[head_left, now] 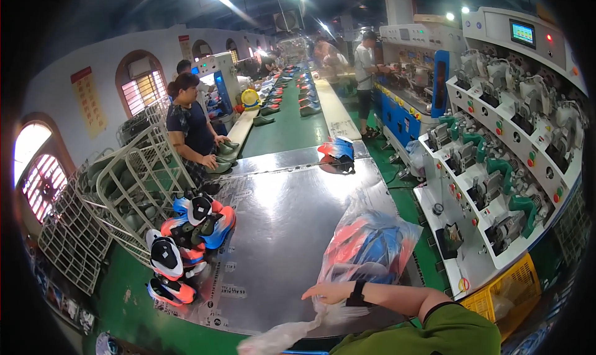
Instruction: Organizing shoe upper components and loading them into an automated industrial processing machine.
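Observation:
My right hand (325,292), with a dark band at the wrist, reaches in from the lower right over the table. Its fingers close on the gathered neck of a clear plastic bag (340,246), though the fingertips are partly hidden. Blue, white and coral shoe uppers (383,246) fill the bag, which lies on the table's right side. From below my hand the bag's loose twisted end (279,339) trails to the lower edge. My left hand is out of the picture.
More uppers lie piled (186,246) at the metal table's (273,231) left edge; another upper (340,149) rests at its far end. Beyond, a green conveyor (279,131) carries shoes. A co-worker (189,122) handles grey-green shoes beside wire racks (139,168). Machines (490,162) line the right.

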### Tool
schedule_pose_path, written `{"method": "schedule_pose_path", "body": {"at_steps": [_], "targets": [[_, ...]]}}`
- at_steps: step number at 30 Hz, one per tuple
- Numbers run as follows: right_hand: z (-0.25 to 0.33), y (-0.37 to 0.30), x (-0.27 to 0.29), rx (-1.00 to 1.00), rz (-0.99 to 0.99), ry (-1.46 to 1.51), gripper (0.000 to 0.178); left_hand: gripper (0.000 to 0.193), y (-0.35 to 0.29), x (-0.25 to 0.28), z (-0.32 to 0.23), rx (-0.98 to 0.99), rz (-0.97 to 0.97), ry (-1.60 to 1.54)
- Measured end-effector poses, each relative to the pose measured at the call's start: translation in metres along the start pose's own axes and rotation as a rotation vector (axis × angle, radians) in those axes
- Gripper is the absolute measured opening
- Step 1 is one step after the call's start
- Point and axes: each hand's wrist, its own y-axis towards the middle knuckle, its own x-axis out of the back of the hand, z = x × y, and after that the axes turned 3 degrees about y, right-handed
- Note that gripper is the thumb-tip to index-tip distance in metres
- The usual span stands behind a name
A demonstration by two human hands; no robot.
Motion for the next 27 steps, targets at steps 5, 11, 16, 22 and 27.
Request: {"method": "schedule_pose_path", "body": {"at_steps": [5,11,16,22,27], "targets": [[0.003,-0.010,-0.005,-0.121,0.234,-0.604,0.041,0.052,-0.003,0.028,-0.022,-0.331,-0.273,-0.397],[-0.008,-0.007,-0.016,-0.065,-0.087,-0.774,0.015,0.060,0.018,-0.043,-0.059,-0.312,-0.165,-0.255],[0.015,-0.014,0.012,-0.005,-0.326,-0.548,0.010,0.055,0.056,-0.006,-0.017,-0.242,0.000,0.279],[0.015,-0.018,0.033,-0.113,-0.566,-0.343,0.015,0.055,0.056,0.018,0.063,-0.053,0.002,0.721],[-0.005,-0.010,0.035,-0.152,-0.460,-0.396,0.022,0.055,0.063,-0.009,0.027,0.034,-0.020,0.836]]}}
